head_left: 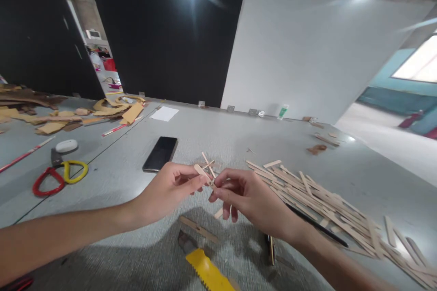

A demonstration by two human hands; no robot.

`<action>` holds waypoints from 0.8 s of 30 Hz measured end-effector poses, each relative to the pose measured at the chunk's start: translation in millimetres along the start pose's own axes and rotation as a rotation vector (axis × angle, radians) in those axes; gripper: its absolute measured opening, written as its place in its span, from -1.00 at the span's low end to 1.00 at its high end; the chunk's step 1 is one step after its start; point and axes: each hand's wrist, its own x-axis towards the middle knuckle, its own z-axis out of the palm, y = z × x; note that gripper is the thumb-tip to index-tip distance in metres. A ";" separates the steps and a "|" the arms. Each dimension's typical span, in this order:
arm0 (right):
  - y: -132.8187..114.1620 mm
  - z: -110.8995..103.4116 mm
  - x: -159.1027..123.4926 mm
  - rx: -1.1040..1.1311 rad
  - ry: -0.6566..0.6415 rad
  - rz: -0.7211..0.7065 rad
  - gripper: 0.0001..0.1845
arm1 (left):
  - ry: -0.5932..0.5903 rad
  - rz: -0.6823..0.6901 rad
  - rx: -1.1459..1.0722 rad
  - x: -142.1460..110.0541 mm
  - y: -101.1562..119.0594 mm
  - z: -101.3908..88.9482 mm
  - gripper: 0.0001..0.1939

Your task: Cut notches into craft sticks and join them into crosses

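Observation:
My left hand (pixel 169 189) pinches a wooden craft stick (pixel 202 172) between thumb and fingertips. At the stick's lower end, the closed fingers of my right hand (pixel 248 196) meet it; a small dark spot shows there. Thin crossed sticks (pixel 207 162) show just behind the fingers, and I cannot tell whether they are joined to the held one. Below the hands, a darker wooden piece (pixel 199 229) lies on the table, beside a yellow-handled knife (pixel 207 269). Part of another pale stick shows under my right fingers.
A pile of craft sticks (pixel 319 204) spreads to the right, with a black pen-like rod (pixel 317 225) along it. A phone (pixel 160 153), red-and-yellow scissors (pixel 58 177), a white case (pixel 67 146) and brown scraps (pixel 61 120) lie left on the table (pixel 211 127). Panels stand behind.

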 end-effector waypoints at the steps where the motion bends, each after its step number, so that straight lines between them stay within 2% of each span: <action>1: -0.3 -2.9 0.1 -0.043 -0.006 -0.016 -0.85 | 0.027 -0.007 -0.012 -0.1 -0.2 -0.2 -0.66; 6: 17.1 -39.0 2.9 -0.424 0.034 -0.113 -0.76 | 0.125 -0.050 -0.134 -3.1 -6.1 3.0 -0.67; 10: 41.9 -58.3 8.9 -0.642 -0.163 -0.150 -0.78 | 0.111 -0.146 -0.288 -2.3 -8.6 5.9 -0.73; 12: 47.2 -59.0 11.8 -0.710 -0.229 -0.157 -0.77 | 0.086 -0.159 -0.295 -1.7 -9.0 6.5 -0.73; 16: 44.8 -54.4 14.9 -0.813 -0.275 -0.183 -0.97 | 0.066 -0.151 -0.283 -2.2 -9.7 6.1 -0.74; 20: 44.8 -52.0 14.6 -0.867 -0.289 -0.187 -0.85 | 0.081 -0.153 -0.235 -3.2 -12.1 4.7 -0.76; 24: 47.5 -52.6 11.5 -0.852 -0.233 -0.160 -0.86 | 0.061 -0.151 -0.220 -3.1 -15.2 4.3 -0.77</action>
